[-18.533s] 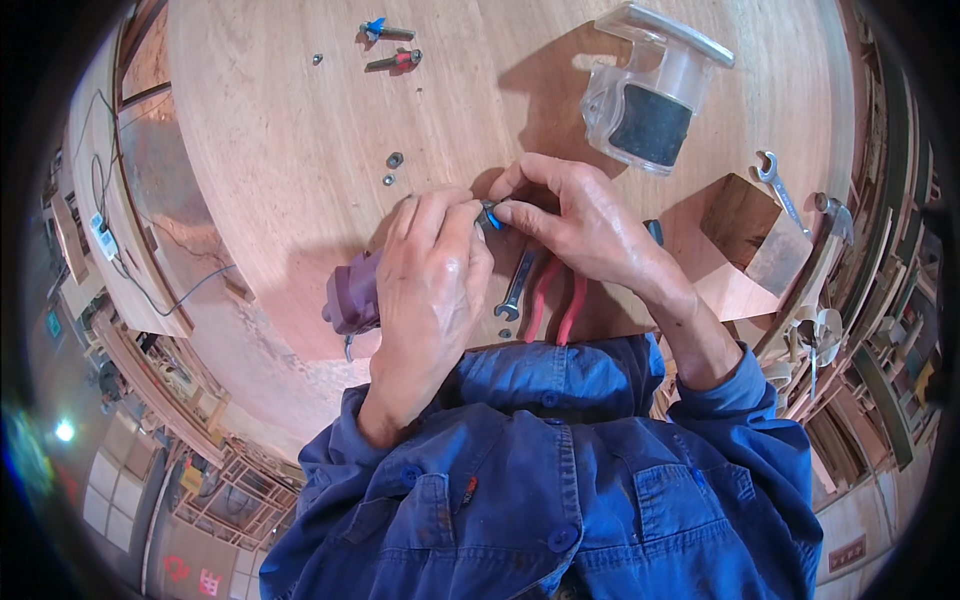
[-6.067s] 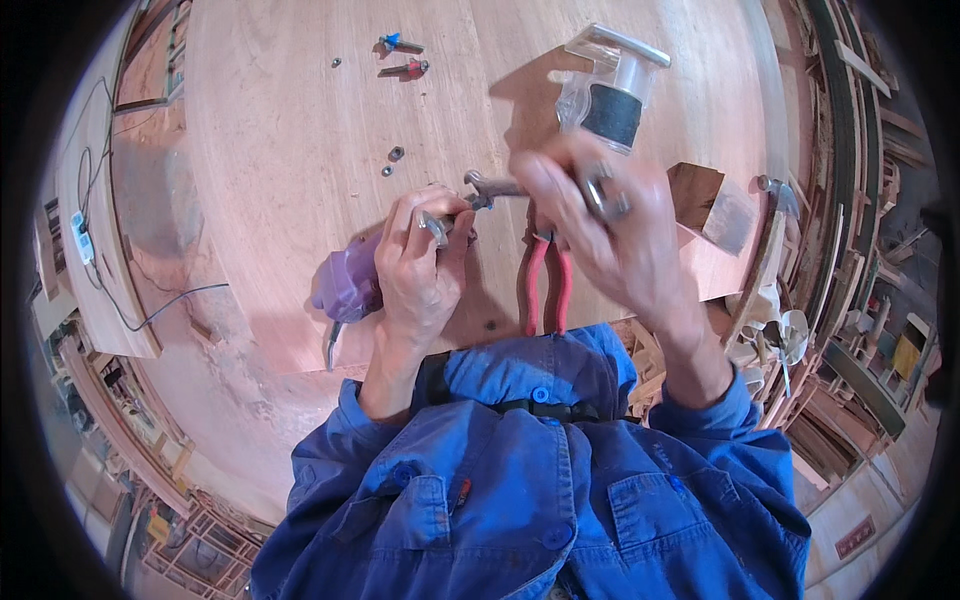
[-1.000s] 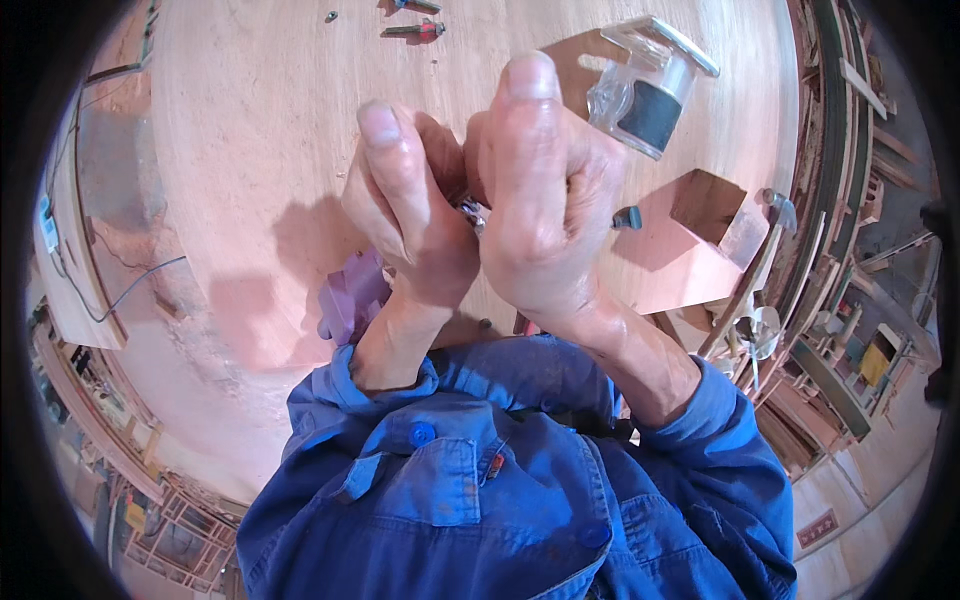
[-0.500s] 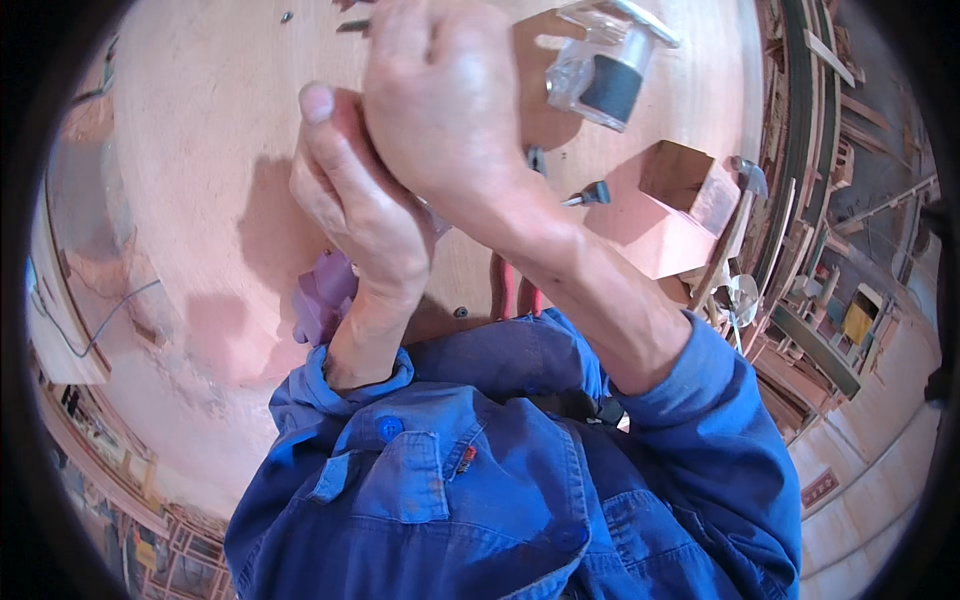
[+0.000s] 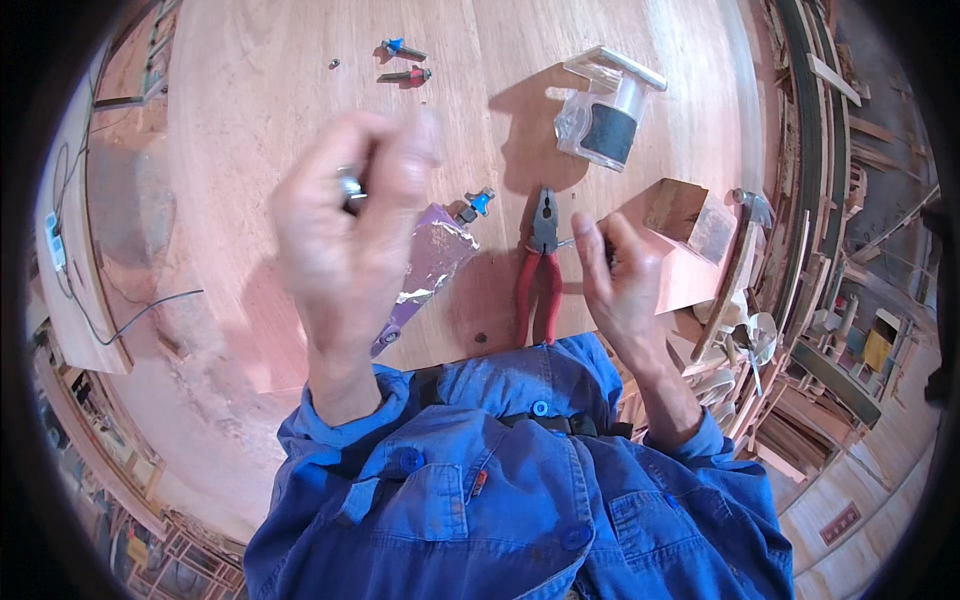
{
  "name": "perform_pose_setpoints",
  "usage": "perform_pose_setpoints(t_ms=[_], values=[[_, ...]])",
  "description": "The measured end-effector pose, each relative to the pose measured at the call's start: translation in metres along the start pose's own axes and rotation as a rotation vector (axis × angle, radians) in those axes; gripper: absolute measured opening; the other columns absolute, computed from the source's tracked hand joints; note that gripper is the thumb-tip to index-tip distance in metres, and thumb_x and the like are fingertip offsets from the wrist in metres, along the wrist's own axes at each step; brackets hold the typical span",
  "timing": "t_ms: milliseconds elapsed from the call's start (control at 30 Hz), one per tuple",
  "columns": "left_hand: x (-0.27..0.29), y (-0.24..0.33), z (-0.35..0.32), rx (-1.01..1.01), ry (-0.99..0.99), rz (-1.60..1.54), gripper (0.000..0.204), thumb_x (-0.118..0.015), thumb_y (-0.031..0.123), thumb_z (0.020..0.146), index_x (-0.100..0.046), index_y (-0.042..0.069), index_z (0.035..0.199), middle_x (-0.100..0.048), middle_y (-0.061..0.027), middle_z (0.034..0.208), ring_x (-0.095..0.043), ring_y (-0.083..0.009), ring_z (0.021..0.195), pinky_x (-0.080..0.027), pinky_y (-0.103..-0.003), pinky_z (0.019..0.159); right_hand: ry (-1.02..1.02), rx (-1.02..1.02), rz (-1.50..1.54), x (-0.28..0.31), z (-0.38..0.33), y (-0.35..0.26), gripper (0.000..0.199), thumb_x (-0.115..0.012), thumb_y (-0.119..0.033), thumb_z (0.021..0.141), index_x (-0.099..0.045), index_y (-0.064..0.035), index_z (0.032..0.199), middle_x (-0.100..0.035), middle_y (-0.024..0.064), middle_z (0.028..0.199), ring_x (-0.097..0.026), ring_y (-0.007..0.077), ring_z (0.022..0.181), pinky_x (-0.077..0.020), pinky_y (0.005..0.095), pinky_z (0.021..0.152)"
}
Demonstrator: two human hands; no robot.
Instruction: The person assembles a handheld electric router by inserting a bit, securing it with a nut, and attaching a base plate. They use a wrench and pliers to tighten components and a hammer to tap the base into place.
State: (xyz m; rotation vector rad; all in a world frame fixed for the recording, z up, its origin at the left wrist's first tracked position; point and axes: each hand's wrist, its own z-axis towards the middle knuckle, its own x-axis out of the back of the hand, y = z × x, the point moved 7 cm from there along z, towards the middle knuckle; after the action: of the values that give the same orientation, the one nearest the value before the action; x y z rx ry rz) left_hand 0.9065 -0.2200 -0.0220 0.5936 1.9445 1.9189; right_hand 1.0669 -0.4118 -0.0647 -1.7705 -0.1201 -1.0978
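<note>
My left hand (image 5: 345, 215), blurred by motion, is raised over the left part of the wooden board with its fingers curled round a small shiny metal piece (image 5: 350, 188); its kind is hard to tell. Close to that wrist lies a scuffed purple tool body (image 5: 438, 260), partly hidden by the hand, with a blue router bit (image 5: 478, 205) at its upper end. On the right, my right hand (image 5: 628, 268) is closed; a thin metal shaft (image 5: 566, 242) sticks out from it beside the red-handled pliers (image 5: 541, 275).
A blue router bit (image 5: 402, 48), a red one (image 5: 405, 75) and a small metal part (image 5: 335, 63) lie at the far side. A clear plastic piece with a dark panel (image 5: 608, 132) stands far right. A wooden block (image 5: 690, 220) and a hammer (image 5: 742, 220) are at the right edge.
My hands were together above the board and have parted. The right moved right and down, where a small dark-handled tool lay. The left turned, showing the shiny piece. The far router bits came into view.
</note>
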Motion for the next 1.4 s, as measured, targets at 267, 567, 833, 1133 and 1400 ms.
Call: perform_pose_setpoints(t_ms=[267,567,833,1133,1400], values=[[-0.019,-0.045,-0.041,-0.084,-0.318,1.039,0.049,-0.085,0.034,0.08,-0.069,0.003,0.114,-0.063,-0.012,0.104,-0.067,-0.0306,0.095,-0.055,-0.04,0.078,0.091,0.293,-0.361,-0.023,0.003,-0.001,0.021,-0.077,-0.02,0.089,-0.069,-0.0031,0.098,-0.067,0.0164,0.097,-0.064,0.0342,0.082,-0.0519,0.0422,0.069],[-0.036,-0.07,-0.052,-0.2,-0.275,1.098,0.054,-0.09,0.03,0.064,-0.065,0.005,0.105,-0.062,-0.0091,0.097,-0.056,-0.028,0.092,-0.052,-0.038,0.076,-0.562,-0.359,0.414,-0.107,0.048,0.011,0.034,-0.07,-0.027,0.096,-0.074,0.0059,0.105,-0.074,0.0217,0.085,-0.074,0.0323,0.076,-0.0579,0.0426,0.071],[-0.034,-0.069,-0.052,-0.2,-0.254,1.069,0.051,-0.089,0.03,0.065,-0.066,0.005,0.103,-0.061,-0.0077,0.095,-0.056,-0.0264,0.092,-0.053,-0.037,0.075,-0.639,-0.454,0.442,-0.109,0.053,0.015,0.028,-0.07,-0.023,0.098,-0.077,0.0042,0.1,-0.075,0.0115,0.078,-0.072,0.0146,0.071,-0.0571,0.0324,0.067],[-0.033,-0.069,-0.052,-0.204,-0.262,1.036,0.05,-0.088,0.031,0.066,-0.068,0.007,0.105,-0.063,-0.0074,0.096,-0.056,-0.0268,0.092,-0.053,-0.038,0.076,-0.645,-0.398,0.497,-0.11,0.055,0.018,0.029,-0.07,-0.024,0.098,-0.078,0.0034,0.098,-0.075,0.0101,0.075,-0.072,0.0145,0.064,-0.0554,0.0307,0.058],[-0.035,-0.067,-0.051,-0.209,-0.272,1.051,0.049,-0.088,0.031,0.068,-0.067,0.006,0.104,-0.064,-0.0081,0.096,-0.057,-0.0281,0.092,-0.053,-0.039,0.077,-0.657,-0.399,0.571,-0.105,0.061,0.02,0.033,-0.067,-0.028,0.101,-0.076,0.0039,0.104,-0.074,0.0095,0.078,-0.071,0.0135,0.066,-0.0561,0.0291,0.054]])
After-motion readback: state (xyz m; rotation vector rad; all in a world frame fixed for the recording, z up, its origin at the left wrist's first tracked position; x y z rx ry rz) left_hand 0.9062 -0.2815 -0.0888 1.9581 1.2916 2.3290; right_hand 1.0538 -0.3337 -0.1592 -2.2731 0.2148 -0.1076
